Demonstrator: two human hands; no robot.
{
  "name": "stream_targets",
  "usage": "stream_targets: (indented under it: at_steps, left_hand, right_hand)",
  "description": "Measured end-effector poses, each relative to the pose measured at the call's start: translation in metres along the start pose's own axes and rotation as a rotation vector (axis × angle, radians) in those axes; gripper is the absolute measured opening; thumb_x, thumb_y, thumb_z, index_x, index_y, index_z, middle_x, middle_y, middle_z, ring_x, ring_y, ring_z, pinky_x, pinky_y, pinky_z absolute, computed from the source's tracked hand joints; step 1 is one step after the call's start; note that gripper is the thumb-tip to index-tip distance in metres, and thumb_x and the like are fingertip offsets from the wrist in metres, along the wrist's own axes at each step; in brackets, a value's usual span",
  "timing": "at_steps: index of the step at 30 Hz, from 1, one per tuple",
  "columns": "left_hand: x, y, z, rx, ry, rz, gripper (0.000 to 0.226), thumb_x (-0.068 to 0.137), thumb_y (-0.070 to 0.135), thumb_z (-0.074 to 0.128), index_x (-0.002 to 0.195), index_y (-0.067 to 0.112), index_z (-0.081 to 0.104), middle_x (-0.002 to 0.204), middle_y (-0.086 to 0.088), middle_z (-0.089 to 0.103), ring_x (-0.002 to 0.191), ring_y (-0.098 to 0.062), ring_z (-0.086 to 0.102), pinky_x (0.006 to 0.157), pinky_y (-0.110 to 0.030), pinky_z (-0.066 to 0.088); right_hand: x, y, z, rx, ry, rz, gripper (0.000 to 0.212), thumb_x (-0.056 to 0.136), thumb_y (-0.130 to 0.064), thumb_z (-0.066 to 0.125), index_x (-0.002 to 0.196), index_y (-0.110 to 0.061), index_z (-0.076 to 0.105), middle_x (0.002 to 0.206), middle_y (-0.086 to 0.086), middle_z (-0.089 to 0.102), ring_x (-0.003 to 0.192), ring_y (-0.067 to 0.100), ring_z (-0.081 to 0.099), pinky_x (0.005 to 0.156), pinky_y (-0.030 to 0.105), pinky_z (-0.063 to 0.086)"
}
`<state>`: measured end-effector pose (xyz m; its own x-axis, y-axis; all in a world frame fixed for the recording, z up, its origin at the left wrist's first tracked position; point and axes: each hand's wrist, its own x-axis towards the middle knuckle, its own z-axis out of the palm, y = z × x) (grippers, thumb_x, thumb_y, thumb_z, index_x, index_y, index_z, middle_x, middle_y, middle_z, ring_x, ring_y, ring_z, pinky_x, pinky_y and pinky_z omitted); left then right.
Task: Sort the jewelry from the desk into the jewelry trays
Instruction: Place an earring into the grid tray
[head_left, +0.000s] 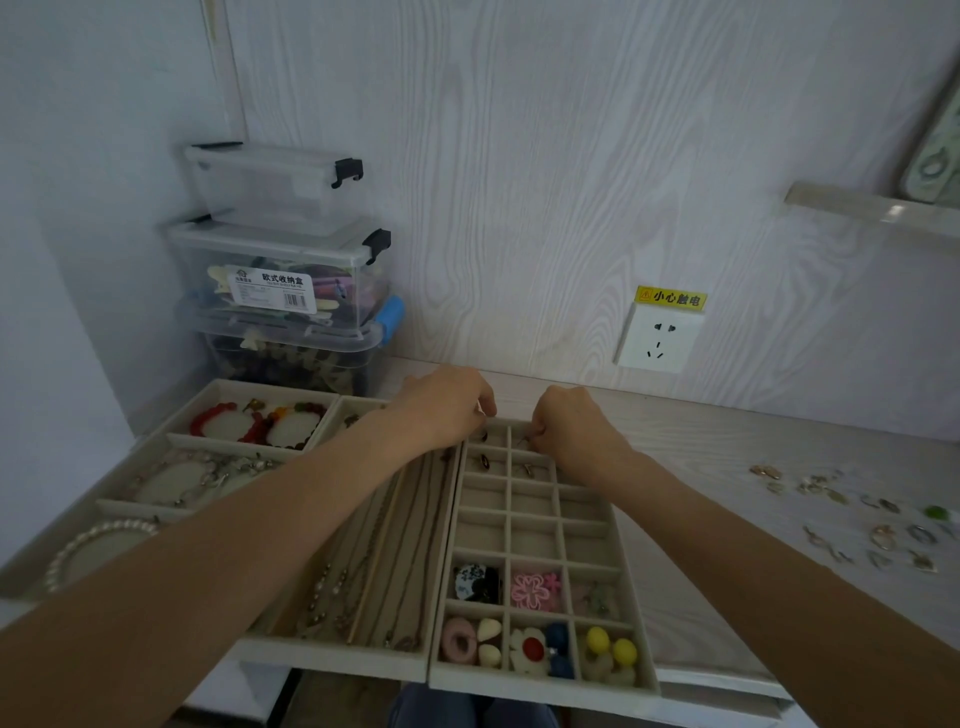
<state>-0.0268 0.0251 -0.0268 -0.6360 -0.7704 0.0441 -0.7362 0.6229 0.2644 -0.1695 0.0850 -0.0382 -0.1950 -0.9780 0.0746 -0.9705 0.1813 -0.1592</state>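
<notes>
Pale wood-grain panelling backs a light worktop (727, 447) that carries three grey velvet jewelry trays side by side. At the worktop's left edge a wide-compartment tray (130, 467) holds red bead bracelets (249, 423) at the back, a silvery bracelet in the middle and a pearl bracelet (98, 551) nearest the front edge. Beside it a long-slot tray (332, 657) has thin chain necklaces (379, 545) laid lengthwise. Touching its right side, a small-grid tray (631, 613) has its front cells filled with hair pieces: a black-and-white clip, a pink flower, a pink ring, cream drops, a white flower with a red centre, blue and yellow balls; the middle cells hold nothing visible, and a few back cells hold tiny dark and metallic pieces. Both hands are over the grid tray's back edge: the left hand (447, 402) is curled, pinching something small and pale at its fingertips; the right hand (571, 421) is clenched, pinching a small metallic earring (527, 440) over a back cell. Loose earrings (852, 514) lie scattered towards the worktop's right edge, with one green piece among them. At the back left corner stand stacked clear storage boxes (280, 270); the middle one's label reads 欧式收纳盒. A yellow sticker (670, 298) above the wall socket (657, 338) reads 小心触电
</notes>
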Motion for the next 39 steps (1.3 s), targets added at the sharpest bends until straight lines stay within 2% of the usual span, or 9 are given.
stream_targets:
  at_steps: [8, 12, 15, 18, 22, 26, 31, 36, 39]
  left_hand:
    - [-0.001, -0.001, 0.001, -0.001, 0.016, 0.007, 0.022, 0.092, 0.026, 0.054, 0.113, 0.026, 0.063, 0.114, 0.004, 0.062, 0.106, -0.014, 0.055, 0.100, -0.044, 0.040]
    - [-0.002, 0.000, 0.001, 0.001, 0.013, 0.008, 0.022, 0.092, 0.027, 0.054, 0.112, 0.026, 0.062, 0.115, 0.003, 0.061, 0.106, -0.014, 0.055, 0.101, -0.044, 0.040]
    - [-0.003, 0.000, 0.001, -0.010, 0.005, 0.002, 0.023, 0.092, 0.027, 0.054, 0.115, 0.026, 0.060, 0.115, 0.003, 0.060, 0.106, -0.013, 0.055, 0.101, -0.043, 0.040]
    - [-0.006, 0.002, -0.002, -0.062, 0.012, 0.012, 0.027, 0.092, 0.024, 0.053, 0.118, 0.023, 0.059, 0.117, 0.002, 0.060, 0.106, -0.014, 0.055, 0.100, -0.041, 0.040]
    - [-0.010, 0.010, -0.005, -0.182, 0.107, 0.135, 0.025, 0.095, 0.017, 0.051, 0.117, 0.017, 0.062, 0.118, -0.001, 0.061, 0.103, -0.011, 0.057, 0.091, -0.020, 0.044]
    - [-0.014, 0.025, -0.006, -0.307, 0.175, 0.280, 0.019, 0.091, 0.017, 0.058, 0.108, 0.014, 0.067, 0.095, 0.005, 0.059, 0.077, 0.001, 0.050, 0.067, 0.003, 0.035]
    - [-0.010, 0.035, -0.009, -0.406, 0.132, 0.285, 0.014, 0.083, 0.017, 0.069, 0.097, 0.013, 0.070, 0.080, 0.013, 0.054, 0.067, 0.004, 0.048, 0.063, 0.001, 0.036]
    - [-0.010, 0.031, -0.009, -0.488, 0.136, 0.277, 0.005, 0.085, 0.013, 0.066, 0.088, 0.013, 0.069, 0.084, 0.005, 0.067, 0.071, 0.008, 0.057, 0.066, -0.003, 0.043]
    - [-0.009, 0.030, -0.009, -0.485, 0.146, 0.249, 0.007, 0.085, 0.013, 0.065, 0.089, 0.015, 0.070, 0.091, -0.001, 0.071, 0.078, -0.001, 0.062, 0.070, -0.007, 0.048]
  right_hand:
    - [0.000, 0.000, 0.002, 0.038, -0.012, -0.009, 0.009, 0.086, -0.006, 0.062, 0.077, -0.004, 0.060, 0.089, 0.015, 0.062, 0.083, 0.027, 0.062, 0.078, 0.037, 0.054]
    - [-0.003, 0.003, -0.005, 0.131, 0.020, -0.006, 0.010, 0.083, -0.007, 0.064, 0.083, 0.001, 0.070, 0.089, 0.011, 0.068, 0.082, 0.021, 0.063, 0.072, 0.026, 0.053]
    - [-0.007, 0.007, -0.018, 0.430, 0.029, 0.079, 0.016, 0.087, -0.013, 0.062, 0.090, 0.000, 0.072, 0.080, 0.000, 0.062, 0.075, 0.011, 0.057, 0.058, 0.012, 0.040]
    - [-0.010, 0.011, -0.030, 0.957, -0.059, 0.269, 0.015, 0.089, -0.001, 0.055, 0.094, 0.004, 0.068, 0.075, 0.007, 0.060, 0.072, 0.014, 0.057, 0.066, 0.017, 0.047]
    - [-0.017, 0.017, -0.040, 1.485, -0.266, 0.372, 0.030, 0.088, 0.018, 0.034, 0.107, 0.013, 0.057, 0.106, 0.029, 0.059, 0.090, 0.024, 0.065, 0.073, 0.021, 0.057]
    - [-0.022, 0.016, -0.038, 1.752, -0.457, 0.295, 0.041, 0.085, 0.023, 0.026, 0.118, 0.015, 0.049, 0.119, 0.028, 0.057, 0.101, 0.028, 0.064, 0.080, 0.026, 0.055]
    - [-0.025, 0.013, -0.042, 1.855, -0.546, 0.214, 0.044, 0.082, 0.018, 0.017, 0.109, 0.014, 0.052, 0.107, 0.021, 0.059, 0.076, 0.019, 0.068, 0.075, 0.021, 0.053]
    - [-0.029, 0.017, -0.042, 1.788, -0.554, 0.185, 0.038, 0.087, 0.015, 0.025, 0.111, 0.015, 0.054, 0.115, 0.022, 0.060, 0.104, 0.027, 0.060, 0.090, 0.031, 0.051]
    - [-0.031, 0.018, -0.042, 1.802, -0.580, 0.201, 0.036, 0.088, 0.017, 0.024, 0.108, 0.017, 0.054, 0.111, 0.025, 0.063, 0.098, 0.029, 0.065, 0.086, 0.029, 0.054]
